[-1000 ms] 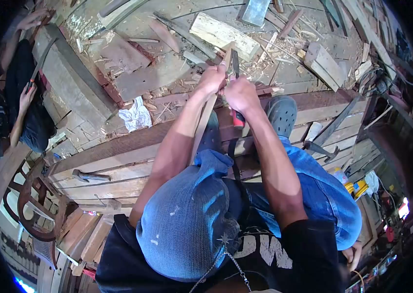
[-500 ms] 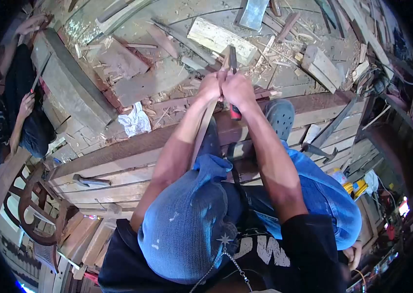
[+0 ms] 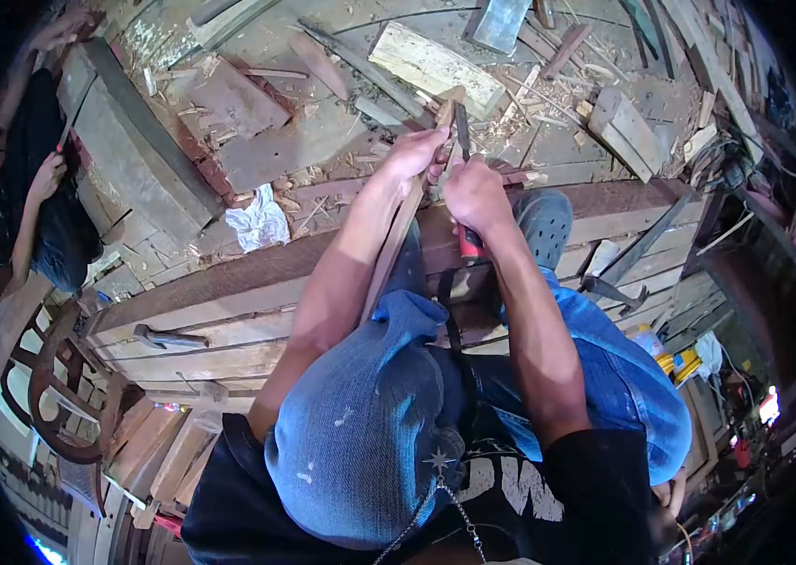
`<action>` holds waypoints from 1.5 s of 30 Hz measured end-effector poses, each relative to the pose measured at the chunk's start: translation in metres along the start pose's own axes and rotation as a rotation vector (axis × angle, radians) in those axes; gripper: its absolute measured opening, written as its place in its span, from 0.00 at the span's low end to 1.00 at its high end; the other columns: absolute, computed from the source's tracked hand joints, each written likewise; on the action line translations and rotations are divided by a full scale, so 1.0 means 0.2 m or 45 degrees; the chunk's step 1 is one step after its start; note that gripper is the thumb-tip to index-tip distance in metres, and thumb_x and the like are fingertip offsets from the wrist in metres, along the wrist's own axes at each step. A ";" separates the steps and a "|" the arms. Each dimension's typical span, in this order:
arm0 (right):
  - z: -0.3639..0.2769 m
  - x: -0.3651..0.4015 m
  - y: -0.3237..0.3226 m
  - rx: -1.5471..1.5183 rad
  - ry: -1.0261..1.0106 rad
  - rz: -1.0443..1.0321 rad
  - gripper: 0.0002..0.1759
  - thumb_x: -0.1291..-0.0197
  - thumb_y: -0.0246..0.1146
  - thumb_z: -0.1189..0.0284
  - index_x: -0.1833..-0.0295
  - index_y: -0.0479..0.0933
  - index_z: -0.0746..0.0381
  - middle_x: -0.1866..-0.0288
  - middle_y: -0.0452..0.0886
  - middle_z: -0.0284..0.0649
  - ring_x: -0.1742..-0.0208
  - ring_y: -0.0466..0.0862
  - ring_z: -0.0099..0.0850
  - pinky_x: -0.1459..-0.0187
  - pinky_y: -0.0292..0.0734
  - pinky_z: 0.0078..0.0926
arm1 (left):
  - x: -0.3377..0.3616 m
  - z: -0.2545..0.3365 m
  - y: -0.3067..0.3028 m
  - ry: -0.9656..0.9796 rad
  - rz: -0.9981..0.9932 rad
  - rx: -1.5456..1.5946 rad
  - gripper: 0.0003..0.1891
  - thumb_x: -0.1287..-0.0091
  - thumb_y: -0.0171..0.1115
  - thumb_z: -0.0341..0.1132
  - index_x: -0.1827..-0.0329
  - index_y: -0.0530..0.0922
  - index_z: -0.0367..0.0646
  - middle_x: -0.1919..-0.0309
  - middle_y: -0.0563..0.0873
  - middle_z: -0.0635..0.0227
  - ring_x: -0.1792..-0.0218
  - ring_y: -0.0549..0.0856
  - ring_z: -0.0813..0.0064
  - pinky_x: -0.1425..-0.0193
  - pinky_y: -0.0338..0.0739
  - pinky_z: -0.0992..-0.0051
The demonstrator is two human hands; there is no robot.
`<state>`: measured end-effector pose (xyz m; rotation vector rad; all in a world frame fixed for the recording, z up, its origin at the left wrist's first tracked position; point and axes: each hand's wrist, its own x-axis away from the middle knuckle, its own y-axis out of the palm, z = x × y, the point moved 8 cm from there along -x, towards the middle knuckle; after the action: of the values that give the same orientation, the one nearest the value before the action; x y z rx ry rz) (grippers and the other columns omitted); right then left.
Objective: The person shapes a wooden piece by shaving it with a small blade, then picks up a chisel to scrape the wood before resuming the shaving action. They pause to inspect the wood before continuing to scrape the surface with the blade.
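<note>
My left hand (image 3: pixel 411 158) is wrapped round a long narrow strip of wood (image 3: pixel 392 247), which slants from its raised far tip back between my forearms toward my knee. In my right hand (image 3: pixel 479 195) is a red-handled tool (image 3: pixel 461 132) with a narrow dark blade. The blade points away from me, right alongside the far end of the strip, while the red butt of the handle shows below my fist. A small gap separates my two hands. My fingers hide the middle of both strip and tool.
Before me lies a thick wooden beam (image 3: pixel 228 282). Beyond it are wood blocks (image 3: pixel 438 68), shavings and a crumpled white cloth (image 3: pixel 259 219). A hammer (image 3: pixel 617 294) lies right, a clamp-like metal piece (image 3: pixel 170 337) left. Another person (image 3: pixel 45 179) sits at far left holding a thin tool.
My right hand has drawn the tool back toward me and slightly right, parting from my left hand. My left hand has moved slightly up the view and still grips the strip.
</note>
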<state>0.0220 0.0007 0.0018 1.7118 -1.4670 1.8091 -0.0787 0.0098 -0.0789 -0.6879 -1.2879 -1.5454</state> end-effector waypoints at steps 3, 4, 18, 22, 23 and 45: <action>-0.12 0.01 -0.06 0.294 -0.235 0.161 0.23 0.40 0.55 0.60 0.58 0.77 0.74 0.64 0.82 0.60 0.54 0.83 0.49 0.49 0.77 0.39 | -0.03 -0.01 -0.03 0.127 0.173 -0.107 0.14 0.31 0.58 0.42 0.58 0.82 0.39 0.79 0.78 0.73 0.84 0.72 0.83 0.82 0.65 0.80; -0.16 -0.06 -0.03 0.123 -0.278 -0.036 0.24 0.37 0.50 0.60 0.56 0.74 0.76 0.66 0.82 0.59 0.64 0.84 0.49 0.57 0.78 0.40 | -0.01 0.00 -0.01 0.190 0.171 0.016 0.14 0.31 0.58 0.41 0.59 0.83 0.38 0.79 0.80 0.72 0.84 0.73 0.84 0.83 0.64 0.80; -0.06 0.00 -0.14 -0.150 -0.124 0.062 0.23 0.32 0.46 0.63 0.59 0.71 0.77 0.75 0.80 0.60 0.74 0.84 0.48 0.63 0.80 0.42 | 0.01 0.15 0.05 0.129 0.173 -0.247 0.15 0.31 0.57 0.41 0.51 0.80 0.38 0.78 0.77 0.73 0.82 0.72 0.84 0.82 0.64 0.81; -0.10 0.01 -0.10 -0.089 -0.100 0.022 0.23 0.35 0.49 0.60 0.57 0.72 0.75 0.72 0.82 0.58 0.66 0.85 0.48 0.54 0.77 0.43 | -0.03 0.13 0.02 0.093 0.164 -0.186 0.15 0.31 0.58 0.41 0.50 0.80 0.40 0.76 0.79 0.71 0.80 0.73 0.83 0.80 0.66 0.81; -0.10 0.02 -0.09 -0.092 -0.095 0.013 0.23 0.35 0.49 0.60 0.57 0.72 0.75 0.72 0.82 0.58 0.66 0.85 0.48 0.54 0.77 0.43 | -0.03 0.10 0.01 0.085 0.170 -0.188 0.15 0.31 0.58 0.41 0.50 0.80 0.40 0.76 0.79 0.71 0.80 0.73 0.83 0.80 0.66 0.81; -0.12 0.04 -0.11 -0.024 -0.025 -0.083 0.25 0.32 0.42 0.61 0.56 0.73 0.76 0.74 0.82 0.56 0.69 0.86 0.44 0.59 0.79 0.39 | -0.11 0.23 0.05 0.407 0.388 -1.319 0.31 0.29 0.36 0.50 0.66 0.81 0.31 0.65 0.82 0.38 0.56 0.80 0.41 0.45 0.72 0.54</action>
<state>0.0211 0.0258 0.0241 1.7521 -1.4144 1.7454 -0.0688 0.0598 -0.0811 -1.1356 -0.0520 -1.9077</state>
